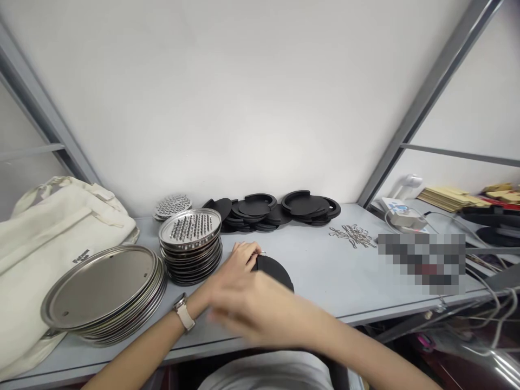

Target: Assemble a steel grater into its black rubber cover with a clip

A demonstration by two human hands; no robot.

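Observation:
My left hand (238, 265), with a watch (184, 313) on its wrist, has its fingers curled on the edge of a black round disc (276, 271) that lies on the grey table (325, 271). A thin wire clip (260, 253) shows at the fingertips. My right hand (239, 309) crosses in front of the left forearm and is smeared by motion, so its fingers cannot be read. Just left of my left hand stands a stack of perforated metal discs (190, 244).
A stack of plain metal trays (101, 287) and a white cloth bag (49, 227) lie at the left. Black rings and lids (276, 208) are piled by the wall, with another perforated disc (173, 206) beside them. Loose wire clips (352, 235) lie at the right, cables beyond them.

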